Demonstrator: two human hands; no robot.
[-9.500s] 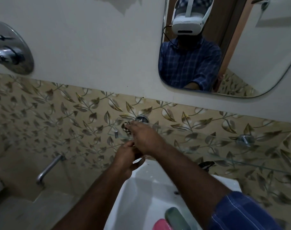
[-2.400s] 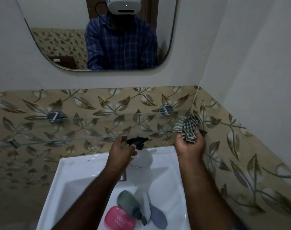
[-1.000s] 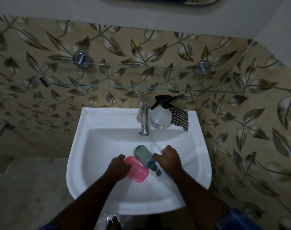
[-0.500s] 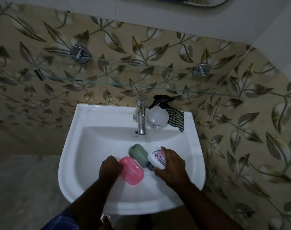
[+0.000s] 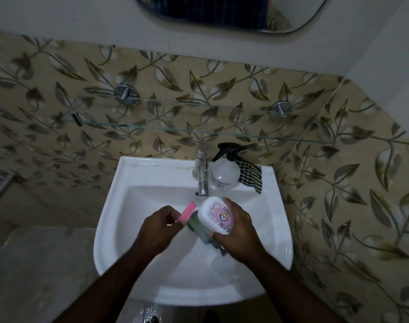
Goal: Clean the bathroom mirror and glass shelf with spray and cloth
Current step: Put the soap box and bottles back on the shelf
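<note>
The clear spray bottle with a black trigger stands on the sink's back ledge, right of the tap. The checked cloth lies draped beside it at the back right corner. The bare glass shelf runs across the leaf-patterned tiles above the sink. The mirror's lower edge shows at the top. Over the basin, my left hand grips a pink soap case tilted on edge. My right hand holds a white bottle with a pink label and a green bottle beneath it.
The white sink fills the middle, with a chrome tap at its back. Two chrome brackets hold the shelf. A side wall stands close on the right. A metal pipe juts out at the left.
My hands have lifted the pink soap case and the two bottles up from the basin; the soap case is now tilted on edge. The spray bottle and cloth have stayed on the ledge.
</note>
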